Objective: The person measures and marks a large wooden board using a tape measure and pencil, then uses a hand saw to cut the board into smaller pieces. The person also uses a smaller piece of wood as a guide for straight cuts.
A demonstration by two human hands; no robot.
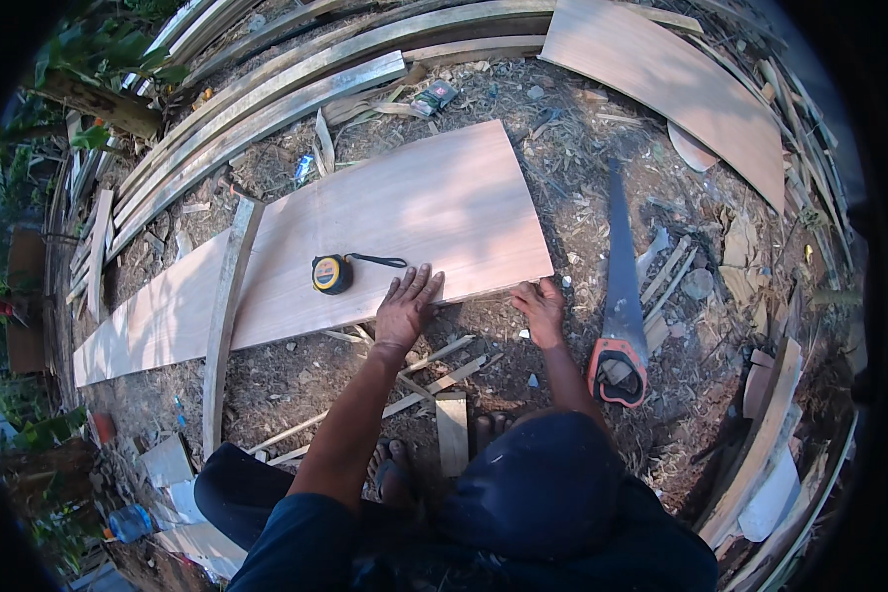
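A long plywood sheet (pixel 395 212) lies across the ground in front of me. My left hand (pixel 407 308) rests on its near edge, open, with the fingers stretched over the surface. At the near right corner, my right hand (pixel 541 310) is closed, fingers curled and gripping the board's edge; anything small inside the grip is hidden. A black and yellow tape measure (pixel 332 274) sits on the plywood left of my left hand, its wrist strap trailing rightward. Right of my right hand, a handsaw (pixel 623 266) with an orange and black handle lies on the ground.
A wooden batten (pixel 229 311) lies across the plywood's left part. Long timber strips (pixel 296 94) are stacked at the far side. Another plywood piece (pixel 671 84) lies at the far right. Loose offcuts (pixel 452 432) are near my feet, and curved boards (pixel 760 444) at the right.
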